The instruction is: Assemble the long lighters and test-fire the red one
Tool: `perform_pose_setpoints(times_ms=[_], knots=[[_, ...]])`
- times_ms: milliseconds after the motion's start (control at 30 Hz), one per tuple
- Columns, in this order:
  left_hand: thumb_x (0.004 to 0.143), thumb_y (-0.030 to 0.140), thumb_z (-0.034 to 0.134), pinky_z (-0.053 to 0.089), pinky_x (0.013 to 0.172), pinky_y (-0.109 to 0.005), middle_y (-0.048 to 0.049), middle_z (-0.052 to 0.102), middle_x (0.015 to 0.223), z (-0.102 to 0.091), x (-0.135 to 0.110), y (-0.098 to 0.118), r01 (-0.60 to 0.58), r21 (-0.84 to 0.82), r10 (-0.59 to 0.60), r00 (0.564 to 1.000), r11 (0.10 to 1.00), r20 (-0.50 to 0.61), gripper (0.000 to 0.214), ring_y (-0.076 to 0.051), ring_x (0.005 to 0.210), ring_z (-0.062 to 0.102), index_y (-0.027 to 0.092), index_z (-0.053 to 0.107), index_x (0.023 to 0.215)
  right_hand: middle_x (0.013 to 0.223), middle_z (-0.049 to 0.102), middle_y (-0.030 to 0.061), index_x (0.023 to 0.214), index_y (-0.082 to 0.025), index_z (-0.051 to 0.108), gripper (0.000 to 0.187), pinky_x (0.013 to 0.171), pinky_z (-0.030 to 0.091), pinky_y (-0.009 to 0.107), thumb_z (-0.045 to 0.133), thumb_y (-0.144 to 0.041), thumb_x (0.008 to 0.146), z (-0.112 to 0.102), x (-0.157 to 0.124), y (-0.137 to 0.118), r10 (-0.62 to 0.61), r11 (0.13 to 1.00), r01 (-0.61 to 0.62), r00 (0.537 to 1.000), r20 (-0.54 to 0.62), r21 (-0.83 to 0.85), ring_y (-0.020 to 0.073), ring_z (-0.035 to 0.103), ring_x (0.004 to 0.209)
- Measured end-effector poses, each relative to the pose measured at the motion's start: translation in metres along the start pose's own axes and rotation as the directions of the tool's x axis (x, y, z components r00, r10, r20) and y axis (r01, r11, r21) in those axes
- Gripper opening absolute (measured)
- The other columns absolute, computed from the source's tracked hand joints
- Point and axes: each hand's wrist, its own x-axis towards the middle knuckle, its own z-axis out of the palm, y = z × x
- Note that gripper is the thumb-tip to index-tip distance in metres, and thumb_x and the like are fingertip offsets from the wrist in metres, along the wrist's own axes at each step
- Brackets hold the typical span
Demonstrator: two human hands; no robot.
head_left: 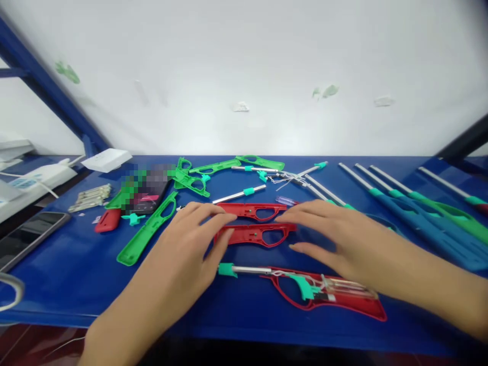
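Observation:
Two red lighter shell halves, an upper one [249,209] and a lower one [244,235], lie side by side in the middle of the blue table. My left hand [196,239] has its thumb and index finger closed about the left end of the lower shell. My right hand [328,229] reaches over the right ends, its fingers apart and the fingertips close to or touching the lower shell's loop. In front of them lies another red lighter shell [366,305], holding a clear fuel tank [351,287], a teal trigger [304,286], white wires and a metal tube [251,270].
Green shell halves [147,231] and metal tubes with teal collars [240,194] lie behind and left. Blue lighters [427,218] and a green one stand at right. At left are a phone [32,236], clear tanks [91,197] and a white box [107,160]. A white wall rises behind.

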Motion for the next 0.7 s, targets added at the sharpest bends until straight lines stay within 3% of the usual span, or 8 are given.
perform_pose_setpoints(times_ms=[100,200,300,433,567,700], knots=[[0.12,0.037,0.06,0.066,0.115,-0.054,-0.0097,0.082,0.135,0.0,-0.01,-0.017,0.122,0.007,-0.123,0.992,0.992,0.043,0.032,-0.031,0.124,0.078,0.026,0.084,0.14,0.144,0.085,0.0081,0.151,-0.033,0.079,0.041,0.107,0.071,0.054,0.075,-0.037,0.111,0.006,0.017,0.008,-0.048,0.998,0.047,0.998,0.031,0.034,0.0316,0.085,0.125],[0.115,0.045,0.072,0.067,0.117,-0.053,-0.0101,0.081,0.149,0.007,-0.02,-0.029,0.168,0.001,-0.167,0.983,0.986,0.078,0.041,-0.034,0.132,0.08,0.028,0.08,0.151,0.135,0.088,0.0053,0.144,-0.034,0.083,0.034,0.106,0.07,0.045,0.07,-0.031,0.114,0.008,0.023,0.013,-0.072,0.995,0.069,0.997,0.037,0.074,0.026,0.087,0.117],[0.109,0.042,0.082,0.064,0.125,-0.056,-0.0094,0.079,0.157,0.011,-0.024,-0.039,0.192,0.007,-0.191,0.974,0.981,0.122,0.051,-0.037,0.144,0.077,0.029,0.077,0.158,0.135,0.089,0.0032,0.142,-0.036,0.084,0.033,0.1,0.071,0.039,0.06,-0.033,0.12,0.009,0.025,0.012,-0.079,0.991,0.077,0.997,0.018,0.112,0.0226,0.087,0.115],[0.111,0.039,0.08,0.065,0.124,-0.059,-0.0103,0.077,0.162,0.01,-0.024,-0.048,0.212,0.019,-0.213,0.969,0.977,0.125,0.053,-0.039,0.154,0.071,0.029,0.074,0.162,0.128,0.091,0.0015,0.137,-0.036,0.086,0.033,0.094,0.072,0.036,0.059,-0.029,0.12,0.011,0.027,0.009,-0.091,0.982,0.094,0.995,-0.03,0.162,0.0207,0.089,0.107],[0.11,0.041,0.082,0.068,0.12,-0.059,-0.0094,0.078,0.161,0.008,-0.026,-0.047,0.177,0.0,-0.176,0.978,0.984,0.114,0.06,-0.038,0.149,0.075,0.03,0.069,0.167,0.123,0.093,0.001,0.134,-0.035,0.088,0.026,0.095,0.073,0.037,0.071,-0.034,0.115,0.007,0.026,0.004,-0.07,0.974,0.087,0.994,-0.089,0.208,0.0227,0.091,0.105],[0.113,0.041,0.076,0.072,0.111,-0.05,-0.0072,0.084,0.146,0.009,-0.027,-0.046,0.109,-0.053,-0.105,0.992,0.993,0.075,0.038,-0.032,0.128,0.085,0.03,0.082,0.149,0.118,0.094,0.0005,0.132,-0.034,0.088,0.023,0.09,0.074,0.034,0.08,-0.038,0.111,-0.002,0.023,-0.005,0.001,0.964,0.043,0.986,-0.165,0.262,0.022,0.091,0.1]])
